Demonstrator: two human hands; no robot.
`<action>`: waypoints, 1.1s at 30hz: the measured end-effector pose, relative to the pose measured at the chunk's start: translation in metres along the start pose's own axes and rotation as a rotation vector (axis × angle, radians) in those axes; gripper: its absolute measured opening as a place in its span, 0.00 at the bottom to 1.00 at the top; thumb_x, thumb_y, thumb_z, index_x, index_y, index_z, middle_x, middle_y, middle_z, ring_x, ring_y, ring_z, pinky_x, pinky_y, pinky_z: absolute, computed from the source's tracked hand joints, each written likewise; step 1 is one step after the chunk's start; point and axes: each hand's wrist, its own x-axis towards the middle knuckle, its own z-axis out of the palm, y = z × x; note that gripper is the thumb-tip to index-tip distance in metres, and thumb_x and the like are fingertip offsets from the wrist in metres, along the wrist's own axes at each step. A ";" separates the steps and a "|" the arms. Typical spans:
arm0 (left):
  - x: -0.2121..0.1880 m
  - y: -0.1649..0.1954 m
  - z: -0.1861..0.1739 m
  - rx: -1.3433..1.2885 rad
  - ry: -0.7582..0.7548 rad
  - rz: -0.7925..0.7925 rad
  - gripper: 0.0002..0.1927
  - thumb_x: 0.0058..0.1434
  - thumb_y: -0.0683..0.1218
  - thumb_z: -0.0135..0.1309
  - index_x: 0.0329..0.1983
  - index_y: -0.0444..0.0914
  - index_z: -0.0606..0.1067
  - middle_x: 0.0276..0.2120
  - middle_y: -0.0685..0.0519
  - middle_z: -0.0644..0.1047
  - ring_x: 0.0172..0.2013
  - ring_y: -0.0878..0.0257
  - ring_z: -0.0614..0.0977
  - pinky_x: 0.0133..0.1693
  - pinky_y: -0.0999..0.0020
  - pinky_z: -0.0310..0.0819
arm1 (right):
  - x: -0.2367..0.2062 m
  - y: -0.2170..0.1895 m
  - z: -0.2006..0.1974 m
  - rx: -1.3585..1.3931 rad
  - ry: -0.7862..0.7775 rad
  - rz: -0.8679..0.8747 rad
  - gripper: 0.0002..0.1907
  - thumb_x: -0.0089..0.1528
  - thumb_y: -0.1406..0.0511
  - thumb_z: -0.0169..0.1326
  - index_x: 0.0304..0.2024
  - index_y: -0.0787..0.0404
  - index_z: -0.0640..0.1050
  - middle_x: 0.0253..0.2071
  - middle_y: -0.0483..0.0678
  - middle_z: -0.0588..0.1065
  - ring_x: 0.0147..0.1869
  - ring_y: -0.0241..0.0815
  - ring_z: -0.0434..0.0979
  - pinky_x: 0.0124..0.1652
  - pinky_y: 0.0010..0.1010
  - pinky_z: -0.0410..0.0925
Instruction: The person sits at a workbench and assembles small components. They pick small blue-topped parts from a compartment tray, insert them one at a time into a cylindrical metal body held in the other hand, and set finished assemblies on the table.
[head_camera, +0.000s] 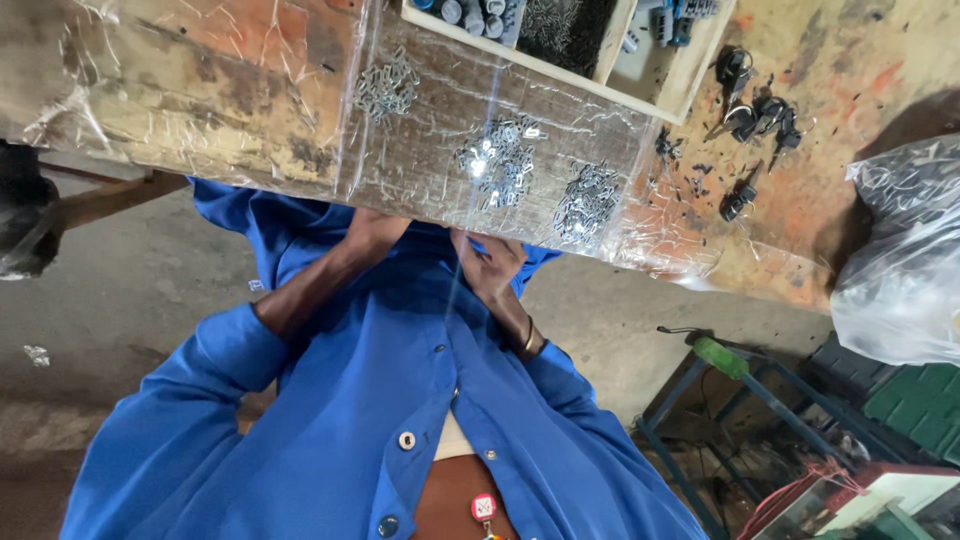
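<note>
Left hand: the left hand (375, 232) sits at the near edge of the worktop (200, 90), its fingers tucked under the overhanging plastic sheet (420, 120); whether its grip is spread or pressed together cannot be told, since the edge hides the fingertips.
Right hand: the right hand (490, 265) is just beside the left, also at the worktop edge, fingers curled toward the sheet's lower rim; what the grip pinches, if anything, is not visible.
Plastic sheet: clear and crinkled, it lies over the worn wooden worktop and hangs over the near edge, touching both hands.
Metal parts: three small heaps of grey metal pieces lie on the sheet, a left heap (388, 88), a middle heap (497, 158) and a right heap (588, 203); the right heap lies nearest the right hand, just above it, and none is held.
Wooden tray: a partitioned wooden tray (640, 100) stands at the far side, holding dark small parts.
Black parts: dark black fittings (755, 115) are scattered on the bare wood to the right, well apart from both hands.
Bag: a clear plastic bag (900, 250) bulges at the right border.
Clothing: blue shirt sleeves (230, 360) cover the arms; a bracelet (529, 338) rings the right wrist.
</note>
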 end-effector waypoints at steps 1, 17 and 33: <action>-0.006 0.005 -0.003 -0.148 -0.038 0.026 0.26 0.66 0.39 0.60 0.67 0.36 0.69 0.63 0.49 0.74 0.62 0.58 0.75 0.64 0.60 0.70 | 0.001 -0.004 -0.003 0.015 -0.022 -0.017 0.10 0.54 0.72 0.72 0.36 0.64 0.83 0.36 0.51 0.81 0.38 0.44 0.82 0.39 0.31 0.72; -0.033 0.068 0.029 -0.237 0.087 -0.141 0.13 0.61 0.33 0.60 0.48 0.31 0.75 0.42 0.47 0.82 0.44 0.57 0.86 0.45 0.60 0.88 | 0.010 -0.041 -0.036 0.059 -0.133 -0.009 0.10 0.56 0.75 0.68 0.39 0.64 0.84 0.43 0.52 0.80 0.45 0.45 0.84 0.46 0.29 0.76; 0.010 -0.025 0.020 -0.363 0.114 -0.235 0.11 0.73 0.40 0.49 0.58 0.36 0.71 0.53 0.49 0.72 0.54 0.57 0.70 0.56 0.60 0.65 | -0.036 0.033 0.026 0.868 0.130 1.003 0.13 0.63 0.74 0.62 0.48 0.64 0.75 0.42 0.47 0.77 0.43 0.39 0.77 0.42 0.31 0.71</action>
